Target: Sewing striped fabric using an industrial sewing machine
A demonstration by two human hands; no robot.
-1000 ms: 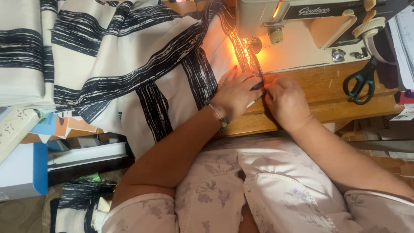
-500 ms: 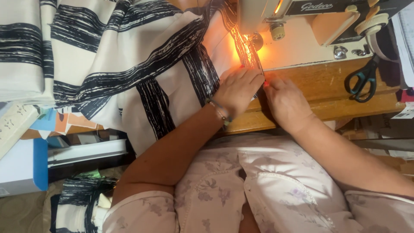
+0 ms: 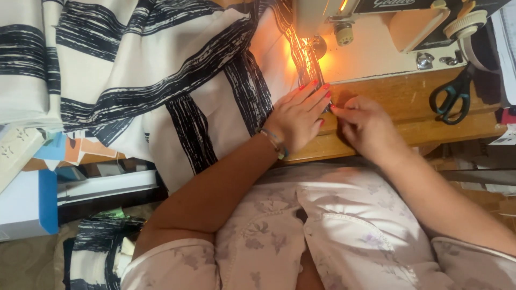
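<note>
Cream cloth with broad black brush-stripes (image 3: 161, 86) spills from the far left across the wooden desk (image 3: 408, 102), its folds hanging over the desk's left edge above a white and blue box (image 3: 24, 207) and other clutter on the floor. Moving right, the left hand (image 3: 295, 115) lies flat, palm down and fingers spread, pressing the cloth's edge to the desk just in front of the lit needle area of the cream sewing machine (image 3: 376, 48). It clasps nothing; it only pins the cloth down. Just beside it, the right hand (image 3: 365, 126) is half curled, fingertips drawn together at the seam edge, seemingly pinching a narrow fold, though the grip itself is too small to see clearly. The step appears to be guiding the seam under the presser foot. A next move would call for both hands easing the cloth forward evenly, keeping the edge straight. Farther right, black-handled scissors (image 3: 454, 96) rest on the desk, well apart from both hands.
</note>
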